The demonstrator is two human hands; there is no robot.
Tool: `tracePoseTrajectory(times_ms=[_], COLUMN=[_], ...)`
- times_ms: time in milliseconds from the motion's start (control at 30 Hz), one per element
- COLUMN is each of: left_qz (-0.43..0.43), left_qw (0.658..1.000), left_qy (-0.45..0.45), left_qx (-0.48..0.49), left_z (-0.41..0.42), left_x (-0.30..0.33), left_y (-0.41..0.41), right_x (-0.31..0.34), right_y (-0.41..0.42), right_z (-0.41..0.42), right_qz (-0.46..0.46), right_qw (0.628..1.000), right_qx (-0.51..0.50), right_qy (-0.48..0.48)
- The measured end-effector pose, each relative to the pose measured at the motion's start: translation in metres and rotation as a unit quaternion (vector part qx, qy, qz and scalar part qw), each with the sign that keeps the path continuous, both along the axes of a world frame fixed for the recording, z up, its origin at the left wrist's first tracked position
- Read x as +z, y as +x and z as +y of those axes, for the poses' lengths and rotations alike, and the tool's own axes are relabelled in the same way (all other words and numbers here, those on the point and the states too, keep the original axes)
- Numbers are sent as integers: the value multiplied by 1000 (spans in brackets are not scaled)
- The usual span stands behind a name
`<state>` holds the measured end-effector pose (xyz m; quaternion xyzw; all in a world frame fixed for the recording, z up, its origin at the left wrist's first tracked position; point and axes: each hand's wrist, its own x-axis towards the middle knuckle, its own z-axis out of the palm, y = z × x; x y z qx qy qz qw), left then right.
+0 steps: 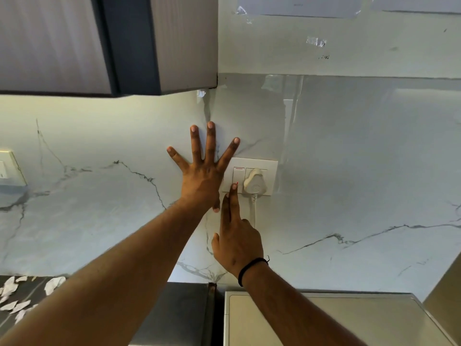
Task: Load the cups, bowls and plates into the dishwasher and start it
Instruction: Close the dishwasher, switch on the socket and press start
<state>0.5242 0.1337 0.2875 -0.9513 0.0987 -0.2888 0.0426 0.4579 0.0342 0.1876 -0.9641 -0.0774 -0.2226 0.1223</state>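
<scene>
A wall switch (237,176) beside a plug (254,182) is touched by the right hand (238,242), two fingers extended, holding nothing; the left hand (203,178) is spread flat on the wall (99,208). Powering-up appears underway; the dishwasher is unseen.

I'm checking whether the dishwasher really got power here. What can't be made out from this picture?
- Head view: whether the switch is on; the right hand fingertip covers its lower part.
- Left part of the socket plate: hidden behind the left hand.
- Where the cord from the plug runs: hidden behind the right hand.
- Steel appliance top: cut off by the bottom edge; no door or dishes show.
</scene>
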Motion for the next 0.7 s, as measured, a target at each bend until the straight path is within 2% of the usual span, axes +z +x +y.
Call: tracePoseTrajectory(times_ms=[200, 467, 600, 700], left_qz=[16, 103, 161, 138], left_qw=[1000, 994, 985, 982], left_qy=[0, 23, -59, -109], left_qx=[-3, 5, -26, -74], left_z=[2, 1, -10, -24], left_x=[3, 28, 7, -48], left_y=[-2, -33, -82, -134], right_x=[17, 21, 21, 15], right_y=[-17, -114, -175, -214], right_z=[-14, -60, -79, -91], right_qz=[18, 73, 76, 82], right_qw=[998, 996, 996, 995], right_qx=[63, 34, 2, -4], right_qy=[21, 24, 47, 53])
